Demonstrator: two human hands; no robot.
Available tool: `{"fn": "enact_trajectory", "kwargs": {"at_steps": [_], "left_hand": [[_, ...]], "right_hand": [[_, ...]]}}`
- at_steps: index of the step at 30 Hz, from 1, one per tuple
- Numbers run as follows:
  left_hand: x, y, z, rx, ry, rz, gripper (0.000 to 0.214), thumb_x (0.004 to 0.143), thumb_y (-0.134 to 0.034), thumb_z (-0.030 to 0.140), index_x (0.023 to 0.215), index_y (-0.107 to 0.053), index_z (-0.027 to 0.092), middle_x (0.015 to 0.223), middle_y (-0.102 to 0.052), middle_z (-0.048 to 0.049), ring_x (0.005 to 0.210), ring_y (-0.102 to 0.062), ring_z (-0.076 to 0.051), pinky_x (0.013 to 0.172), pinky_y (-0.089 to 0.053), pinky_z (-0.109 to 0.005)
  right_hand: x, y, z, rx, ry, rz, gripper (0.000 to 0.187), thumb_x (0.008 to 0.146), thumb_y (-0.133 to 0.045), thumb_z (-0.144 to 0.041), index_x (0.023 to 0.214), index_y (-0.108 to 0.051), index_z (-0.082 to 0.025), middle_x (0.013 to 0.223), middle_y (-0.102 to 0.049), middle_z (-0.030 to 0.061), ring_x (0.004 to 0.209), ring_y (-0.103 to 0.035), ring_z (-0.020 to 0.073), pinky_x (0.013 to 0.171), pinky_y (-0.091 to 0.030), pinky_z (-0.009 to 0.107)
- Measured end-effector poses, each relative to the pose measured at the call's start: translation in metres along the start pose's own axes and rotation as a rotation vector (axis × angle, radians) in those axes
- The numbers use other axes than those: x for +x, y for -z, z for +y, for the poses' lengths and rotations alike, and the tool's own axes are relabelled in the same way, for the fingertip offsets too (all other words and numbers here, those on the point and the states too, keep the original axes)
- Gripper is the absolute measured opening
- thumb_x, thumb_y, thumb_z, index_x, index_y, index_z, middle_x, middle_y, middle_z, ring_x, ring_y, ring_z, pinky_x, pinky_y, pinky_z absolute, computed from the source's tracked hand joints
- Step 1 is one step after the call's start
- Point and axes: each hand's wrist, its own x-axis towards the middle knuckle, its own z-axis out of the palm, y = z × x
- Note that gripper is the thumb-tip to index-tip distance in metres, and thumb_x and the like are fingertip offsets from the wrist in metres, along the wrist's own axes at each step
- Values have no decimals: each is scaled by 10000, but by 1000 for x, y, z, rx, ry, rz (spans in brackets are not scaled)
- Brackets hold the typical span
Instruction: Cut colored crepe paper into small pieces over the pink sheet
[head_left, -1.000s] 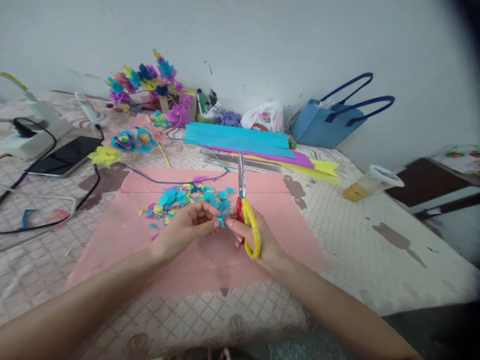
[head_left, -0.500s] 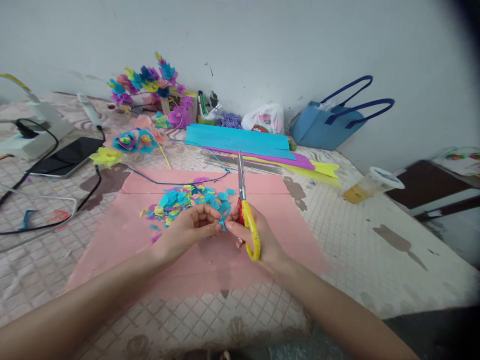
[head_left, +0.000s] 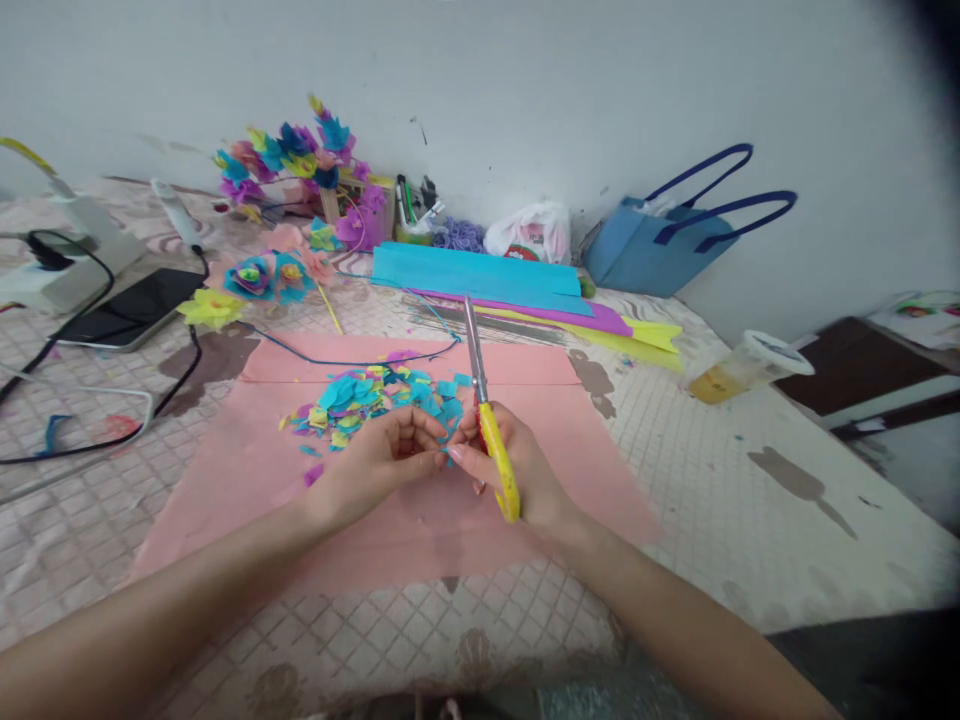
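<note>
My right hand holds yellow-handled scissors, their metal blades together and pointing away from me. Its thumb and fingertips also meet close to those of my left hand. A tiny bit of blue paper shows between the two hands, pinched at the fingertips and mostly hidden. Just beyond my left hand lies a heap of small blue, yellow and purple paper scraps. Under the scraps and hands spreads a sheet of pink paper.
Behind the pink sheet lie a blue paper strip, a thin cord and paper flowers. A phone and cables are at left. A plastic cup and a blue bag stand at right.
The scissors have tilted slightly leftward in my right hand. Both hands stay close together, and less of the blue bit shows between the fingertips.
</note>
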Motion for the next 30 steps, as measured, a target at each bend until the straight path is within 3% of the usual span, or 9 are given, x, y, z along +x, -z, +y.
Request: {"fn": "enact_trajectory", "kwargs": {"at_steps": [6,11,15,18,23,30], "left_hand": [[-1,-2,-3,88,-77,0,168,749,-683,211,875,-584,159,821,-624,-25,742,-614,-149,680,-489,-278],[-1,-2,-6,86,-66,-5,182,762,-689,232,895,-591,157,864,-640,-35,784,-637,-166,713,-502,-302],[0,0,-8,56,4,-46,233,738,-728,258,903,-599,157,904,-668,-49,807,-652,-182,732,-504,-322],[0,0,-5,71,83,-45,184,762,-711,312,806,-619,159,788,-679,-29,727,-635,-164,673,-483,-292],[-1,-1,-1,31,103,-31,209,790,-681,347,706,-627,164,677,-675,-6,646,-602,-138,638,-462,-261],[-2,-2,-1,34,144,22,333,846,-587,473,803,-662,151,767,-718,-46,725,-651,-179,693,-490,-288]], "right_hand": [[-2,0,1,-131,40,32,303,685,-718,-278,842,-465,-222,760,-575,-12,590,-504,126,476,-404,237],[0,1,2,-59,46,19,263,715,-687,-292,844,-467,-227,756,-569,-15,590,-514,129,486,-409,245],[0,2,2,-52,67,38,258,725,-678,-301,852,-469,-220,748,-559,-16,585,-501,121,472,-403,236],[-1,2,1,-27,49,22,269,728,-678,-312,855,-458,-222,730,-548,-30,525,-469,100,436,-388,227],[-1,1,-2,17,2,9,259,711,-673,-299,830,-457,-219,728,-533,-31,551,-490,103,432,-417,222],[2,0,-1,91,-57,44,263,689,-677,-282,828,-465,-211,691,-504,-53,523,-470,81,410,-413,193]]}}
